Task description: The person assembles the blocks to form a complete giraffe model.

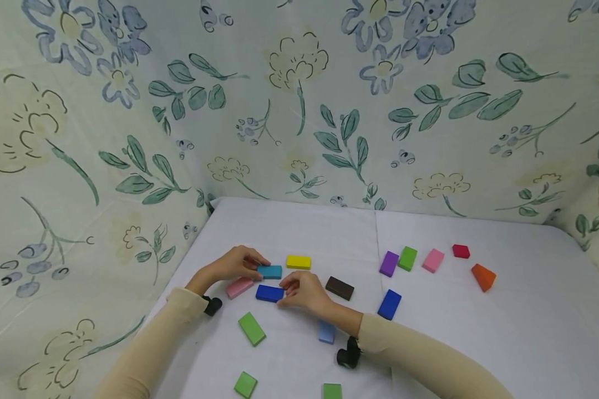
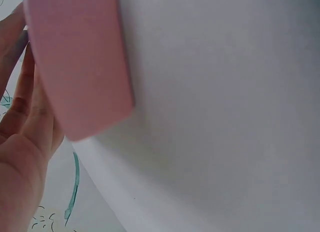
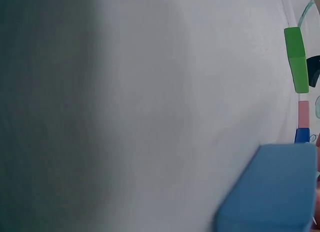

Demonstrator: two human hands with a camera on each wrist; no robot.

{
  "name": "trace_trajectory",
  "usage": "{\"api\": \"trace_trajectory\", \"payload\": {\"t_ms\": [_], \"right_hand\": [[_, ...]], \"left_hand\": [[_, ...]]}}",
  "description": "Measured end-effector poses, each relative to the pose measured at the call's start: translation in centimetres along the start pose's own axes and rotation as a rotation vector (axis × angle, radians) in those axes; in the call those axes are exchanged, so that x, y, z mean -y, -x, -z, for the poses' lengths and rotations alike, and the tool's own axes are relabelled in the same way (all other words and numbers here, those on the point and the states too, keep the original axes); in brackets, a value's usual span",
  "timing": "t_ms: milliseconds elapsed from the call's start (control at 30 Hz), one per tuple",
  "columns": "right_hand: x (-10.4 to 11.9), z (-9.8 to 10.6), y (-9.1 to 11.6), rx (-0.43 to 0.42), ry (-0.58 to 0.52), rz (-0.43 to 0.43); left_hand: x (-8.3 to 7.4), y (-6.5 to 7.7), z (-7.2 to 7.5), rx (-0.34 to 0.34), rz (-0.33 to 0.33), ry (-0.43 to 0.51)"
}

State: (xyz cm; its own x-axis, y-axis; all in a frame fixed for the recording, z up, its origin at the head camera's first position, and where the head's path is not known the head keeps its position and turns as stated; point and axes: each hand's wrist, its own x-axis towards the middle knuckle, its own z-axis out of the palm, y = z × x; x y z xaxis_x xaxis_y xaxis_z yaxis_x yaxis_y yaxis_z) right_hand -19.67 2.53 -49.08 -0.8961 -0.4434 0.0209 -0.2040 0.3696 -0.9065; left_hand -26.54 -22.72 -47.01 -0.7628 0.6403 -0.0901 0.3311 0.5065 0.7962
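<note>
My left hand [image 1: 235, 264] pinches the left end of a teal block [image 1: 272, 272] lying on the white tabletop. Just below that hand lies a pink block [image 1: 239, 287], large in the left wrist view [image 2: 80, 61]. With thumb and fingers, my right hand [image 1: 306, 292] holds the right end of a dark blue block [image 1: 268, 293], which lies below the teal one with a small gap. A yellow block [image 1: 298, 262] sits above, apart from both hands. Under the right wrist is a light blue block [image 1: 326, 332], partly covered in the head view.
A dark brown block [image 1: 339, 288] lies right of the right hand. Farther right are purple [image 1: 389, 264], green [image 1: 407, 258], pink [image 1: 433, 260], red [image 1: 461, 251], orange [image 1: 483, 277] and blue [image 1: 389, 304] blocks. Several green blocks [image 1: 252, 328] lie nearer the front. Floral cloth [image 1: 299, 111] hangs behind.
</note>
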Motion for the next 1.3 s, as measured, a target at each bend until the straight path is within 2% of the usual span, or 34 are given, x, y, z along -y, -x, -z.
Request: {"api": "trace_trajectory", "payload": {"t_ms": [133,167,367,400,667,1300], "right_hand": [[-0.1,-0.2,-0.1,-0.002,0.014,0.0],[-0.1,-0.2,-0.1,-0.002,0.018,-0.001],[0.0,-0.1,0.2,0.006,0.037,0.001],[0.0,-0.1,0.2,0.009,0.039,0.0],[0.2,-0.2,0.9,0.02,0.057,0.009],[0.6,0.0,3.0,0.021,0.04,-0.001]], "left_hand": [[0.0,0.1,-0.3,0.002,-0.003,0.014],[-0.6,0.2,-0.3,0.004,-0.004,0.023],[-1.0,0.2,-0.6,0.02,0.002,0.041],[-0.7,0.1,-0.7,0.022,0.006,0.036],[-0.9,0.0,-1.1,0.042,0.033,0.01],[-1.9,0.1,-2.3,0.078,-0.006,0.02]]}}
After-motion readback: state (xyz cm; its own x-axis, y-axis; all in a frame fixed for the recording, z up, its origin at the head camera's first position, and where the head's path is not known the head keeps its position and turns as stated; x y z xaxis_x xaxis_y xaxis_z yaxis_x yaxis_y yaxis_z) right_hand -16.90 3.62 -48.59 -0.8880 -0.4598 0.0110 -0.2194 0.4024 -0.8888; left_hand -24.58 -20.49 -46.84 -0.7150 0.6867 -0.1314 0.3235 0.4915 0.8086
